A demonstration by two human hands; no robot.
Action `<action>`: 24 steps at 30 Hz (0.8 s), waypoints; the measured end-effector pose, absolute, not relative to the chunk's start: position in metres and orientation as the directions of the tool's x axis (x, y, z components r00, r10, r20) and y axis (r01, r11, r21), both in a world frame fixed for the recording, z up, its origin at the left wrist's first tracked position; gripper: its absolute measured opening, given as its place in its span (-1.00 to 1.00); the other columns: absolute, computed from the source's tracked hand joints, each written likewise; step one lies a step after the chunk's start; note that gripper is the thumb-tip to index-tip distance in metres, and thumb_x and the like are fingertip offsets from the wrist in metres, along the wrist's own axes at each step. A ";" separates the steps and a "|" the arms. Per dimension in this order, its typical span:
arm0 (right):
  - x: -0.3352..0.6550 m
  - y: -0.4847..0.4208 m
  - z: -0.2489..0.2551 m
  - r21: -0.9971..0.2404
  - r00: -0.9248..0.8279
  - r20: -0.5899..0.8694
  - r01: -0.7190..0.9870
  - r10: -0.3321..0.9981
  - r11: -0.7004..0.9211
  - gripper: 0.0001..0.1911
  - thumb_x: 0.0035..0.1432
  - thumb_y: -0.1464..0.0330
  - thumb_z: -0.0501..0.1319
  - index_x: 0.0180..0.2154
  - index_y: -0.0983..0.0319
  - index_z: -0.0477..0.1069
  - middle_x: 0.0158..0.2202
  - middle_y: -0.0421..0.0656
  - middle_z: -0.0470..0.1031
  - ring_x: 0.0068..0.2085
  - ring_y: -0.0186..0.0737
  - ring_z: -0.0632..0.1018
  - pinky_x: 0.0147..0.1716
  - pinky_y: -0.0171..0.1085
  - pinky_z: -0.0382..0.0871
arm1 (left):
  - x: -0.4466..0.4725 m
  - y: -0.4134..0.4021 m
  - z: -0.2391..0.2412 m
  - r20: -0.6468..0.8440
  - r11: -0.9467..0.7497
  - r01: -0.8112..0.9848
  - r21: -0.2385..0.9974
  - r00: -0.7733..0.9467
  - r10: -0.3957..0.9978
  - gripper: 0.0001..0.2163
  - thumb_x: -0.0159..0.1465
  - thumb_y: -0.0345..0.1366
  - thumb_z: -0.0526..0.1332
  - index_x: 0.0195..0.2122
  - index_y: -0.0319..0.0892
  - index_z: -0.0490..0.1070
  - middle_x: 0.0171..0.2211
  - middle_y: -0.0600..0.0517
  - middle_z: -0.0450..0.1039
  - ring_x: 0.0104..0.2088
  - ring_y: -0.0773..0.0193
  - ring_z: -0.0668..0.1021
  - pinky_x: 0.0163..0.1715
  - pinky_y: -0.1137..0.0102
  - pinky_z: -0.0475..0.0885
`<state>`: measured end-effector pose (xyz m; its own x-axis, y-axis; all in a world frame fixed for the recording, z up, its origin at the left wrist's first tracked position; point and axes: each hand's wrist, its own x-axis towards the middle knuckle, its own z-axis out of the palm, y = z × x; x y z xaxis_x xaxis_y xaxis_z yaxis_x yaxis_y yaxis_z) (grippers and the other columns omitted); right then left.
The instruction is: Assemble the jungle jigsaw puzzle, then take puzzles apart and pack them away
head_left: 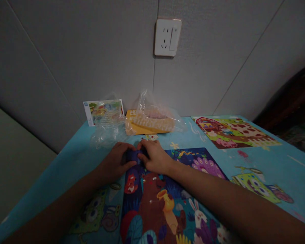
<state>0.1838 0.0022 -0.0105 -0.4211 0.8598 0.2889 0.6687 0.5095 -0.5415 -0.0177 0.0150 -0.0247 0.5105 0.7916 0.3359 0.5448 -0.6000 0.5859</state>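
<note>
My left hand and my right hand meet at the top left corner of a colourful picture puzzle. Between their fingertips is a small dark blue puzzle piece, pinched from both sides. Fingers hide part of it, and I cannot tell whether it touches its neighbours. The puzzle lies flat and shows a brown bear, a yellow jar, a white rabbit and a purple peacock. My right forearm crosses over its right side and covers some of the picture.
Behind my hands lie crumpled clear plastic wrap, a picture card and a yellow packet under more plastic. A farm picture puzzle lies at the back right of the blue patterned tablecloth. The wall has a socket.
</note>
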 end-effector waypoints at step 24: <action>0.192 0.001 -0.013 -0.812 -0.333 0.389 0.318 0.859 0.490 -0.66 -0.06 0.51 0.14 -0.18 0.28 0.46 -0.52 -0.28 0.37 -0.51 -0.32 0.35 -0.49 -0.35 0.18 | -0.015 0.002 -0.005 0.343 -0.544 0.464 0.699 0.450 0.824 -0.85 0.28 -0.23 0.14 -0.34 -0.20 0.39 -0.44 0.11 0.44 -0.42 0.31 0.48 -0.36 0.43 0.36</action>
<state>0.1923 0.0010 -0.0125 -0.3325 0.8592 0.3889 0.3178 0.4903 -0.8115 -0.0153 0.0024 -0.0052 0.4504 0.8242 0.3433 0.4635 -0.5445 0.6991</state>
